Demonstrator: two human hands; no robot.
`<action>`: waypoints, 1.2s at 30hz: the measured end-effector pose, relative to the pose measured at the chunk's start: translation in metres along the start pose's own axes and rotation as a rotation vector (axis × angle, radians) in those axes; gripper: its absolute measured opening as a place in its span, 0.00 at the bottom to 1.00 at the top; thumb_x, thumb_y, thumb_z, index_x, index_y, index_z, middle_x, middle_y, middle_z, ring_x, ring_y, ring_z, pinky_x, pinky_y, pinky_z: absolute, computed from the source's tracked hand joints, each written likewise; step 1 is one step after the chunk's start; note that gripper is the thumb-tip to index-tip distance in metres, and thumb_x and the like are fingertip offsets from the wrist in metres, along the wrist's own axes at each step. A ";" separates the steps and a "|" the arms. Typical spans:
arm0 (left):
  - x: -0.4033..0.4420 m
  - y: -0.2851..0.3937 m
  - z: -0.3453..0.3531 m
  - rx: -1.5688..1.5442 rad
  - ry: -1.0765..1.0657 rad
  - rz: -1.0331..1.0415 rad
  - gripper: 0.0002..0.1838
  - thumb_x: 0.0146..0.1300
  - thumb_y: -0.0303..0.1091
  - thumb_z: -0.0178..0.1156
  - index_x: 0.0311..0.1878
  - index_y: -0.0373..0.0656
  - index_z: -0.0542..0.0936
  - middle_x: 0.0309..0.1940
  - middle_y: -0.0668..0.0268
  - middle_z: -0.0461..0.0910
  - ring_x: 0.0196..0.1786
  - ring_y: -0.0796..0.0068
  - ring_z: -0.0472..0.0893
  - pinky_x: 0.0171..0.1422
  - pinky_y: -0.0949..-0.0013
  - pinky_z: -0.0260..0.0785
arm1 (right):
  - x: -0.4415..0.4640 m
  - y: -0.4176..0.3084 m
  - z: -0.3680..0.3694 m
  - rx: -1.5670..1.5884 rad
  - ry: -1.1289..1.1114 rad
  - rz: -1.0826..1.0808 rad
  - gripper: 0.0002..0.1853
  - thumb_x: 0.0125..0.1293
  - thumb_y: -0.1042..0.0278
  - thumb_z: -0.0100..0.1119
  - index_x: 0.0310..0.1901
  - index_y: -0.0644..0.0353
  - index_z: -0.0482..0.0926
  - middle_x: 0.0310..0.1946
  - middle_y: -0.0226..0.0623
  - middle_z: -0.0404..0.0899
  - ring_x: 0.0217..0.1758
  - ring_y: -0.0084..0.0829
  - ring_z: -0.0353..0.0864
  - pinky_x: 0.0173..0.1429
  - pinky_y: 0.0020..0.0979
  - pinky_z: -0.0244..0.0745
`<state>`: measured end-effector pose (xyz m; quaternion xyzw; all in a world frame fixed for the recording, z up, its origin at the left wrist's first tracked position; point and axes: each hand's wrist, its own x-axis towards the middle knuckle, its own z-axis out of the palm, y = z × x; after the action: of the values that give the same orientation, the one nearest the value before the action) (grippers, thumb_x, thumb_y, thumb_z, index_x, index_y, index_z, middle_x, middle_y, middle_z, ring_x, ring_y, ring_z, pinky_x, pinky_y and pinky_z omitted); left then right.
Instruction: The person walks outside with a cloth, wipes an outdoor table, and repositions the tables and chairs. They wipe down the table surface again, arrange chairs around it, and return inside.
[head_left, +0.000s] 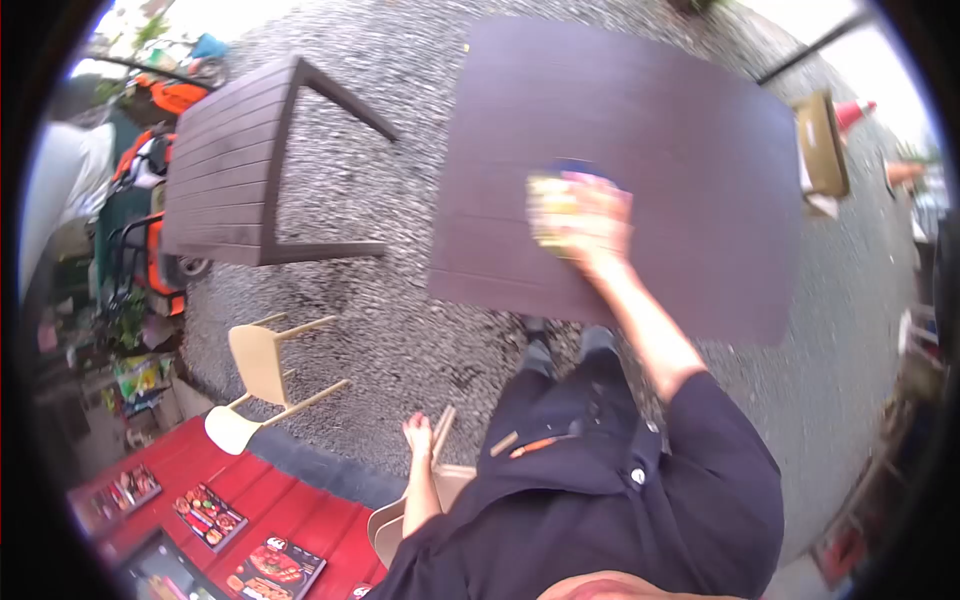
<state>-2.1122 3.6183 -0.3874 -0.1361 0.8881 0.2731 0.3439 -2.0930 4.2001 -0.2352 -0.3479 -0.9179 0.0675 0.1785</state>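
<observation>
My right hand [598,215] presses a yellowish cloth [548,212] onto the dark brown tabletop [700,180]. Motion blurs both the hand and the cloth, so the pattern is unclear. A dark blue patch [574,166] shows just beyond the fingers; I cannot make out what it is. Low on the left, my left hand [418,435] hangs beside my body with loosely bent fingers and nothing visible in it. Close to that hand is a beige chair [455,482], partly hidden by my arm.
A brown slatted table [225,165] lies on its side on the gravel [350,300]. Nearby stands a cream chair [258,365]. Printed booklets [275,568] lie on a red table [330,525]. Orange machines [165,265] stand far left; a cardboard box [822,145] sits right.
</observation>
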 end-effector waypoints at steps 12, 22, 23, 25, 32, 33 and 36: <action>-0.053 -0.050 -0.008 0.062 0.036 -0.449 0.17 0.56 0.43 0.54 0.44 0.44 0.81 0.38 0.58 0.81 0.39 0.67 0.80 0.43 0.64 0.73 | -0.070 0.265 0.037 -0.887 -0.140 1.086 0.33 0.65 0.36 0.28 0.69 0.39 0.47 0.70 0.34 0.46 0.71 0.40 0.45 0.61 0.66 0.42; 0.000 0.096 0.034 -0.208 -0.111 -0.104 0.16 0.63 0.36 0.53 0.54 0.49 0.74 0.40 0.70 0.77 0.36 0.79 0.75 0.31 0.70 0.70 | -0.014 -0.114 0.068 0.115 -0.180 -0.138 0.29 0.60 0.39 0.40 0.61 0.41 0.62 0.66 0.31 0.56 0.69 0.38 0.51 0.64 0.60 0.45; 0.004 0.112 0.036 -0.212 -0.137 -0.045 0.15 0.63 0.36 0.53 0.53 0.49 0.74 0.41 0.70 0.77 0.38 0.79 0.75 0.30 0.70 0.69 | -0.035 -0.108 0.064 0.198 -0.219 -0.244 0.28 0.59 0.38 0.40 0.59 0.37 0.65 0.65 0.30 0.57 0.69 0.38 0.52 0.63 0.63 0.47; 0.002 0.137 0.046 -0.254 -0.192 0.008 0.15 0.63 0.35 0.53 0.53 0.48 0.74 0.40 0.69 0.76 0.34 0.80 0.74 0.26 0.73 0.69 | -0.068 -0.066 0.052 0.298 -0.272 -0.456 0.25 0.61 0.42 0.40 0.61 0.33 0.65 0.68 0.27 0.51 0.73 0.36 0.43 0.67 0.62 0.33; 0.003 0.138 0.105 0.164 -0.231 0.372 0.15 0.58 0.36 0.54 0.48 0.42 0.77 0.39 0.57 0.78 0.41 0.65 0.78 0.47 0.66 0.70 | -0.163 0.163 -0.062 -0.131 -0.217 0.047 0.27 0.59 0.47 0.42 0.62 0.36 0.63 0.68 0.30 0.50 0.72 0.37 0.43 0.71 0.50 0.34; -0.007 0.144 0.122 0.257 -0.245 0.480 0.16 0.57 0.37 0.55 0.47 0.42 0.78 0.40 0.54 0.79 0.43 0.60 0.78 0.51 0.65 0.68 | -0.179 0.194 -0.075 -0.121 -0.202 0.151 0.28 0.61 0.46 0.42 0.64 0.38 0.60 0.69 0.33 0.49 0.73 0.39 0.42 0.71 0.52 0.33; -0.102 0.221 0.168 0.535 -0.403 0.744 0.16 0.58 0.41 0.53 0.46 0.44 0.78 0.40 0.51 0.78 0.47 0.56 0.77 0.51 0.62 0.69 | -0.213 0.264 -0.109 -0.137 -0.260 0.244 0.29 0.63 0.43 0.40 0.66 0.39 0.56 0.70 0.34 0.46 0.73 0.40 0.40 0.71 0.54 0.32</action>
<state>-2.0433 3.9008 -0.3343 0.3385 0.8312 0.1606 0.4108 -1.7421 4.2564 -0.2590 -0.4563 -0.8867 0.0703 0.0248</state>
